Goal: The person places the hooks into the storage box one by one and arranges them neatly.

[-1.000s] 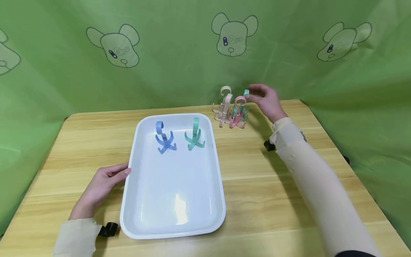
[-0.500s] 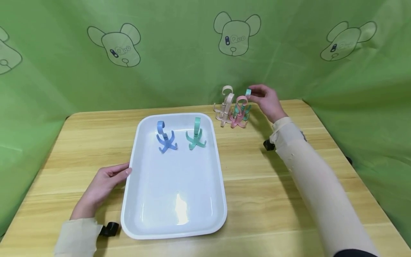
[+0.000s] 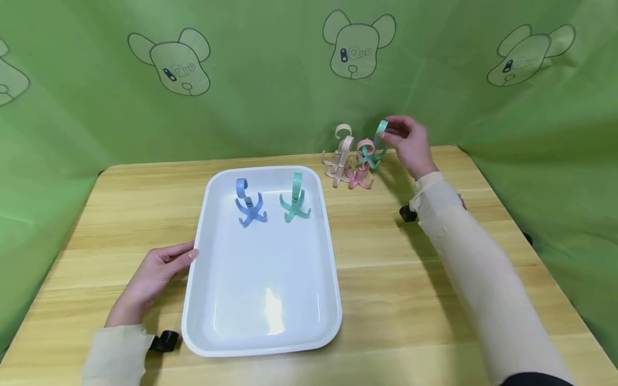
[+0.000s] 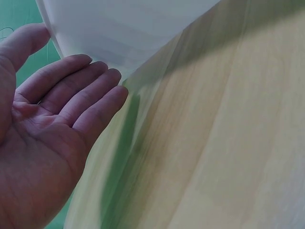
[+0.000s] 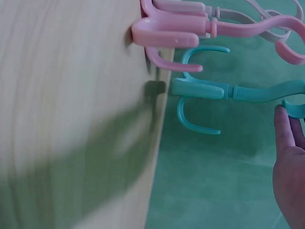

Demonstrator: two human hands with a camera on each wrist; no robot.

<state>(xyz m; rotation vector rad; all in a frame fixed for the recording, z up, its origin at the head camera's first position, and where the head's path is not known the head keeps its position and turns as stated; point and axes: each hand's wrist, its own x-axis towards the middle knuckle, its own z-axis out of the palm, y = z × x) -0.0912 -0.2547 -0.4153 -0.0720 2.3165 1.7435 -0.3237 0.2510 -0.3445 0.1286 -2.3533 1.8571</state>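
My right hand [image 3: 410, 142] pinches the curled top of a teal-green rotating hanger hook [image 5: 200, 89] between thumb and fingers. Its pronged base is up off the table or nearly so; I cannot tell for sure. Close by stand a pink hook [image 3: 359, 177] and two beige hooks [image 3: 344, 155]. My left hand [image 3: 152, 281] holds the left edge of a white tray [image 3: 251, 273], thumb on the rim and fingers against the outer wall [image 4: 119, 28]. Inside the tray's far end, a blue hook [image 3: 250, 210] and a green hook [image 3: 295, 203] stand upright.
A wooden table [image 3: 386, 300] carries everything. Behind it hangs a green curtain [image 3: 270, 118] printed with bear heads, which also closes off both sides. A black wrist-camera piece [image 3: 407, 214] sits below my right wrist, another [image 3: 166, 341] beside my left.
My right hand has drawn the teal-green hook up and to the right, away from the pink one. The left hand keeps its hold on the tray. The head view has tilted slightly.
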